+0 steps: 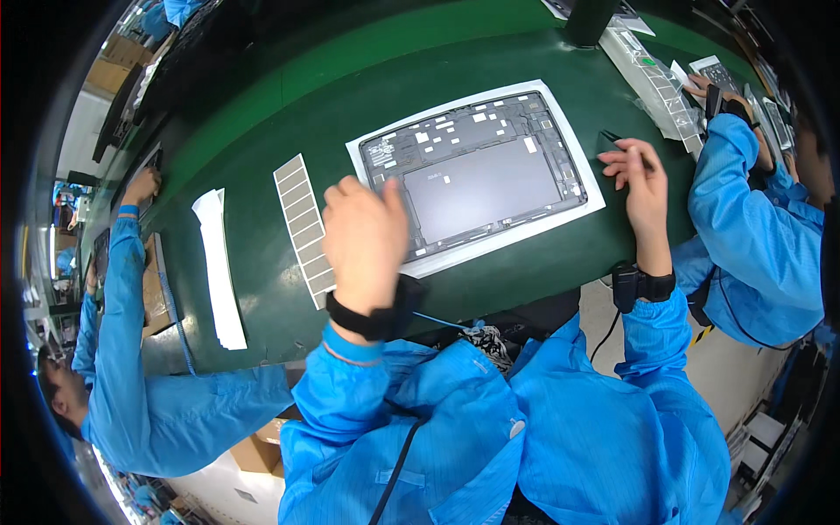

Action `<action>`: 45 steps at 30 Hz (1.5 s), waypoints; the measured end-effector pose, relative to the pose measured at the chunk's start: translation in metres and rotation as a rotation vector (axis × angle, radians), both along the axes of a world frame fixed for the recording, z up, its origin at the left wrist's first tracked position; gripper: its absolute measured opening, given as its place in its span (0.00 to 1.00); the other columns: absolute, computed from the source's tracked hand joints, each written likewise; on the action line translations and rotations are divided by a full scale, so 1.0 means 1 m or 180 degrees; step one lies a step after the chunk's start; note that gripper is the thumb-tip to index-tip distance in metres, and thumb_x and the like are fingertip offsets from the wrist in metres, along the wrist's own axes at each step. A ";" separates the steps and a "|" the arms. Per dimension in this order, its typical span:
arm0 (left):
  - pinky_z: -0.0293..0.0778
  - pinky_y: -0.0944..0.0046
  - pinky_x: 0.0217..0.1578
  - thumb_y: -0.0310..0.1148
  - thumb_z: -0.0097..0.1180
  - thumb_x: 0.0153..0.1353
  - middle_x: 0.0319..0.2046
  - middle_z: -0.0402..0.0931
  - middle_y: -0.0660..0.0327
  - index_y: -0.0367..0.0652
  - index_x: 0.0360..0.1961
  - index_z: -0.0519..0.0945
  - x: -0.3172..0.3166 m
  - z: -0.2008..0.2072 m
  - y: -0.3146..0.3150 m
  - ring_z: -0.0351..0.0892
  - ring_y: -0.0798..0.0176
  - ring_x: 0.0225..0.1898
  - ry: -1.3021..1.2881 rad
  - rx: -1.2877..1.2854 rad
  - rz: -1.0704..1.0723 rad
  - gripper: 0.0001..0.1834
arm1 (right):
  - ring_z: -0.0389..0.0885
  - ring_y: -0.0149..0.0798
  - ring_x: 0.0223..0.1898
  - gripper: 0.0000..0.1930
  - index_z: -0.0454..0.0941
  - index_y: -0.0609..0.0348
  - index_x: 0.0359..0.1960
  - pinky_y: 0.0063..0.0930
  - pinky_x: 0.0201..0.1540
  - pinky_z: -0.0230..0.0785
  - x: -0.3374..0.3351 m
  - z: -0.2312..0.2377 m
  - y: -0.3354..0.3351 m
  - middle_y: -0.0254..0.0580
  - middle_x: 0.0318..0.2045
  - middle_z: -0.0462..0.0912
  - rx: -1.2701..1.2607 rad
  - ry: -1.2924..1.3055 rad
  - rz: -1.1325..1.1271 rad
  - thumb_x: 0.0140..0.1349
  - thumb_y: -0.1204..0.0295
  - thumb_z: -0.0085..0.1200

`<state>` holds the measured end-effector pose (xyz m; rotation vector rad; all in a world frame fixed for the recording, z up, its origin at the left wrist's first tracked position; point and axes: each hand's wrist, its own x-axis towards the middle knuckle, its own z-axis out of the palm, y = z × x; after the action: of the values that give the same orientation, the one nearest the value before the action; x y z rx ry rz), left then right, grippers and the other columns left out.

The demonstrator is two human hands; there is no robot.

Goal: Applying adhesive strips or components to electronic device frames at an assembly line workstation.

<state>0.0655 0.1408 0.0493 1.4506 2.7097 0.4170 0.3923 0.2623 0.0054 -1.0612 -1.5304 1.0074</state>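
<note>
A dark grey tablet housing (486,185) with small white stickers and a large flat panel in its middle lies on a white sheet (584,207). My left hand (366,236) is over the housing's left edge, beside a strip of grey rectangular stickers (299,206). Its fingers curl away and are blurred, so anything in them is hidden. To the right of the sheet, my right hand (641,188) is closed, with the dark tips of black tweezers (610,136) poking out past the fingers. Black bands circle both my wrists.
White paper strips (219,271) lie to the left on the green table (254,157). A dark post (591,22) stands at the back, near a long clear-wrapped strip (652,83). Co-workers in blue sit close on both sides; one sleeve (757,227) is near my right arm.
</note>
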 end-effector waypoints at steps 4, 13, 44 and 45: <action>0.77 0.44 0.41 0.40 0.51 0.66 0.40 0.79 0.40 0.32 0.37 0.75 -0.020 -0.012 0.008 0.81 0.38 0.42 0.0025 -0.0180 0.0170 0.18 | 0.80 0.38 0.41 0.11 0.78 0.60 0.44 0.29 0.47 0.71 -0.022 0.013 -0.016 0.43 0.41 0.84 0.0466 -0.1539 0.0180 0.60 0.73 0.60; 0.81 0.47 0.35 0.39 0.52 0.66 0.29 0.82 0.41 0.31 0.40 0.71 -0.042 0.029 0.051 0.84 0.38 0.35 0.0355 -0.0139 -0.0598 0.17 | 0.79 0.44 0.31 0.08 0.80 0.58 0.36 0.31 0.35 0.72 -0.047 0.015 -0.040 0.42 0.36 0.79 0.1002 -0.1818 0.0068 0.54 0.76 0.62; 0.76 0.51 0.53 0.38 0.49 0.63 0.53 0.78 0.45 0.38 0.50 0.80 -0.381 -0.058 0.301 0.79 0.46 0.55 0.1323 -0.0589 -0.0100 0.19 | 0.79 0.53 0.31 0.05 0.76 0.57 0.36 0.43 0.32 0.73 -0.041 0.004 -0.042 0.44 0.34 0.74 0.1196 -0.2184 -0.0634 0.59 0.75 0.56; 0.74 0.52 0.57 0.38 0.48 0.65 0.56 0.76 0.47 0.39 0.54 0.78 -0.447 -0.084 0.291 0.77 0.47 0.58 0.1110 -0.0467 0.0305 0.21 | 0.79 0.53 0.30 0.06 0.76 0.58 0.37 0.44 0.32 0.73 -0.044 0.009 -0.041 0.45 0.34 0.74 0.1318 -0.2121 -0.0510 0.59 0.75 0.56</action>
<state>-0.3815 0.4318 -0.0344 1.4785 3.0058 -0.0401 0.3480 0.2210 0.0142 -1.2517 -2.0260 0.1929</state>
